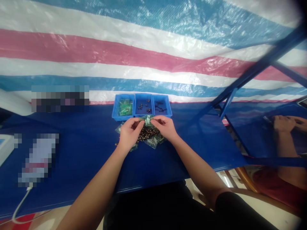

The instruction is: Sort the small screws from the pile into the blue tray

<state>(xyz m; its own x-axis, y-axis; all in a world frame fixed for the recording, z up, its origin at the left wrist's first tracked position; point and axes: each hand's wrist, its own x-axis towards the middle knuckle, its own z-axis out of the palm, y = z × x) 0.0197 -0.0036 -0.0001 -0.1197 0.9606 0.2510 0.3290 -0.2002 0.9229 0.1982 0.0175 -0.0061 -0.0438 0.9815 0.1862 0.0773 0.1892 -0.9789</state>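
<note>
Between my two hands a small clear plastic bag (147, 120) is stretched, with pale pieces inside. My left hand (130, 131) pinches its left edge between thumb and fingers. On the other edge, my right hand (165, 127) does the same. Right beneath lies a pile of brass-coloured small metal parts (145, 134). More plastic bags (153, 141) with light pieces in them lie at the pile's front. Just beyond my hands stand three blue bins: the left bin (116, 108) holds green-tinted bags, the middle bin (143, 96) small metal parts, the right bin (169, 108) dark thin pieces.
A blue table top (96, 166) spreads around the pile. To the left lies a blurred-out device (40, 156) with a white cable (20, 204). Blue metal frame bars (240, 80) rise at the right, with another person's hands (285, 124) beyond. Striped sheeting (144, 57) hangs behind.
</note>
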